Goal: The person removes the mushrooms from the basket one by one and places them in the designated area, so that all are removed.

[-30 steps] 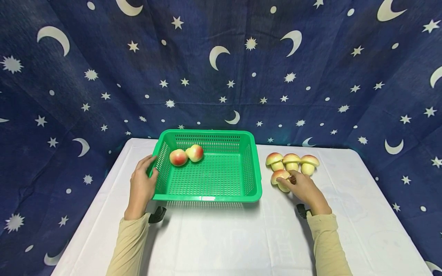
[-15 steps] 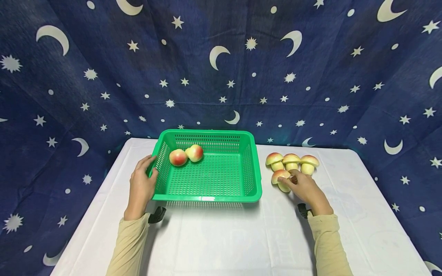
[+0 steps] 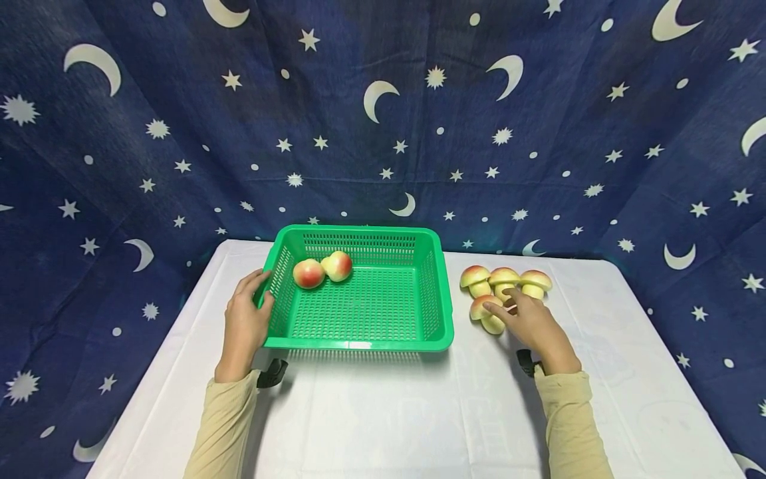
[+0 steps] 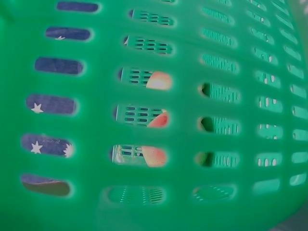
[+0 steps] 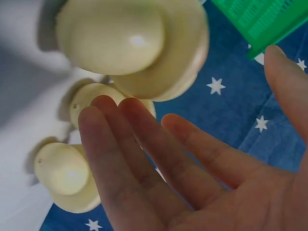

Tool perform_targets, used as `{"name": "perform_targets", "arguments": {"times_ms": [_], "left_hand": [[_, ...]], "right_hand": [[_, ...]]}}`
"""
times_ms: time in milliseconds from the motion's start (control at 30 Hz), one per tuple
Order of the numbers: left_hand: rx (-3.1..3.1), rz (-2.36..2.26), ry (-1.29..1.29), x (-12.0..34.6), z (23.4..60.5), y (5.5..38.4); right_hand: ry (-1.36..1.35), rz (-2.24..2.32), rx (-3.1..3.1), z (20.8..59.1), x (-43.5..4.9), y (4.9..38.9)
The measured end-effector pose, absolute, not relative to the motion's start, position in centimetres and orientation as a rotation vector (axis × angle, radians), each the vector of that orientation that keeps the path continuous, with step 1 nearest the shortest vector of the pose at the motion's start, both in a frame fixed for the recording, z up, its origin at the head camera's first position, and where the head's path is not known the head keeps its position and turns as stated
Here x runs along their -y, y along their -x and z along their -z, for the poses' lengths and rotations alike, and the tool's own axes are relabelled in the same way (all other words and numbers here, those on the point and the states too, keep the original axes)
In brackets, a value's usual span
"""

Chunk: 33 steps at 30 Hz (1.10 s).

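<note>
My left hand (image 3: 247, 324) holds the left rim of a green plastic basket (image 3: 359, 344), its fingertips over the edge. Two toy mushrooms (image 3: 309, 273) with red-and-yellow caps lie inside at the back left. The left wrist view is filled by the slotted basket wall (image 4: 187, 115), with the mushrooms glimpsed through its slots. On the right, a nearer mushroom (image 3: 486, 309) lies in front of a row of three similar mushrooms (image 3: 475, 276). My right hand (image 3: 535, 326) is beside the nearer one, thumb and fingers spread. In the right wrist view, nothing is between the fingers (image 5: 159, 159).
A white cloth covers the table (image 3: 383, 419). Behind it hangs a dark blue curtain (image 3: 335, 113) with moons and stars, close to the basket's back wall. The mushroom group sits right of the basket, with a strip of cloth between them.
My right hand's fingers have spread away from the nearer mushroom, and the hand has shifted slightly right. That mushroom lies almost where it was. The left hand and basket stay put.
</note>
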<state>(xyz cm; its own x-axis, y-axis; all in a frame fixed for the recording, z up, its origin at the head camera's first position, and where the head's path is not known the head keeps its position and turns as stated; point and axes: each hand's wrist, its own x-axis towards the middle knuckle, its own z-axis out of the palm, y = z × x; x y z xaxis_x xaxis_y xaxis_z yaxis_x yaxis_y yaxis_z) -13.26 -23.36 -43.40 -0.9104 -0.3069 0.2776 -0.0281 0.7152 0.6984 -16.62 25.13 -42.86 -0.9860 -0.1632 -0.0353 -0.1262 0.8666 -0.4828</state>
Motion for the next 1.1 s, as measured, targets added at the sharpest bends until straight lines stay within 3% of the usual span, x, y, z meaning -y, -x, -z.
{"name": "perform_targets", "arguments": {"times_ms": [1100], "left_hand": [[2.54, 1.024, -0.277, 23.3, 43.3, 13.3]], "right_hand": [[0.547, 1.0, -3.025, 39.6, -19.8, 17.4]]}}
